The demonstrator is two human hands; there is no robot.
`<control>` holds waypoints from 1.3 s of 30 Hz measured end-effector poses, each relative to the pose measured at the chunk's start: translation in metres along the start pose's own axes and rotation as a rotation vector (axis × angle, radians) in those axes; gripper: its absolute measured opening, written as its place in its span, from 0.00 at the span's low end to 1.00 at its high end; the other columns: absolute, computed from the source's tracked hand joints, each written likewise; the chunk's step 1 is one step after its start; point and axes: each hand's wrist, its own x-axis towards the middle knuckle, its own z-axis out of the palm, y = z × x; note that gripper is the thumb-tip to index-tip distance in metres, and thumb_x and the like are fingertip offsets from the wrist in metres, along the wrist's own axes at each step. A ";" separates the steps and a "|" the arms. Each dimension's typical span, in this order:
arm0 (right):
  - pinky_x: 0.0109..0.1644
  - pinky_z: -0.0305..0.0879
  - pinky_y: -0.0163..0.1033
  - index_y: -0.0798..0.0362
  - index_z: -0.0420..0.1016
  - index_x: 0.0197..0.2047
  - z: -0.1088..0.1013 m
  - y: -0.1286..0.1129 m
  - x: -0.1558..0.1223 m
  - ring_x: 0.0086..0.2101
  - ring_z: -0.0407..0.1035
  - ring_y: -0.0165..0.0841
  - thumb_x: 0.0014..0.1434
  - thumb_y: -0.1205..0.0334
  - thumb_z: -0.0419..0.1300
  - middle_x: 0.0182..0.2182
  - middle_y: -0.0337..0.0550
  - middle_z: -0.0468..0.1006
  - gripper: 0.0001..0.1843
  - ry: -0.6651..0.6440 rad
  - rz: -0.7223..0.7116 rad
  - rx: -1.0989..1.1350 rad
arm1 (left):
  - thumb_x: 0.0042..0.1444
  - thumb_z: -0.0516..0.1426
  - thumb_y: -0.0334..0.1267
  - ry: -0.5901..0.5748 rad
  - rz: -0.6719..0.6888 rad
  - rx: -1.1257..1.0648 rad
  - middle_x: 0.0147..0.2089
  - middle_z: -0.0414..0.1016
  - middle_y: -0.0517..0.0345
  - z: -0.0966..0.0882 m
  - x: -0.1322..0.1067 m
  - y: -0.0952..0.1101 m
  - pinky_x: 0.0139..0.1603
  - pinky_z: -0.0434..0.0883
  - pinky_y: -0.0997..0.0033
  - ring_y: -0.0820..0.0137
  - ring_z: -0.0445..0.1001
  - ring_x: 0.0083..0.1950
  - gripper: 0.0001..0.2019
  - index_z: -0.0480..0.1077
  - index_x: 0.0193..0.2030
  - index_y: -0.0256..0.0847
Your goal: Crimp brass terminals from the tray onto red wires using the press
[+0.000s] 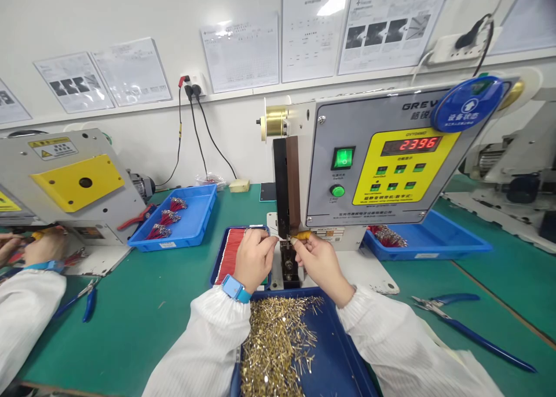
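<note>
My left hand is pinched shut on a thin red wire at the jaw of the grey crimping machine. A blue watch sits on that wrist. Opposite it, my right hand has its fingers pressed together on a small part at the same spot, with a yellow finger cover on one fingertip. Both hands meet at the black tool head. A dark blue tray with several loose brass terminals lies in front of me. Behind my left hand is a small tray of red wires.
A co-worker's hands in white sleeves work at a second machine on the left. Blue trays with red wire bundles stand at left and right. Blue-handled pliers lie at right and left on the green mat.
</note>
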 end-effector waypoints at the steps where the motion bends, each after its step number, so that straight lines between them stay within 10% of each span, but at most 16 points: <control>1: 0.24 0.67 0.36 0.53 0.67 0.35 0.000 -0.001 0.000 0.20 0.69 0.33 0.58 0.46 0.56 0.19 0.38 0.71 0.17 0.000 0.002 -0.002 | 0.64 0.52 0.31 0.000 0.000 0.001 0.37 0.68 0.52 0.000 0.000 0.000 0.41 0.66 0.66 0.66 0.66 0.41 0.09 0.73 0.41 0.39; 26: 0.27 0.65 0.36 0.52 0.64 0.32 -0.005 -0.013 0.001 0.21 0.68 0.33 0.60 0.51 0.52 0.18 0.37 0.70 0.13 -0.032 -0.029 -0.156 | 0.64 0.52 0.32 0.003 -0.011 -0.022 0.38 0.69 0.52 0.002 -0.001 -0.001 0.42 0.68 0.66 0.66 0.66 0.42 0.08 0.72 0.41 0.39; 39: 0.51 0.63 0.42 0.55 0.73 0.45 -0.104 -0.018 0.025 0.48 0.67 0.42 0.55 0.72 0.50 0.49 0.53 0.73 0.17 -0.373 -0.136 -0.909 | 0.64 0.51 0.33 0.001 -0.045 -0.064 0.38 0.69 0.53 0.001 0.001 -0.001 0.43 0.69 0.65 0.66 0.68 0.42 0.08 0.72 0.41 0.39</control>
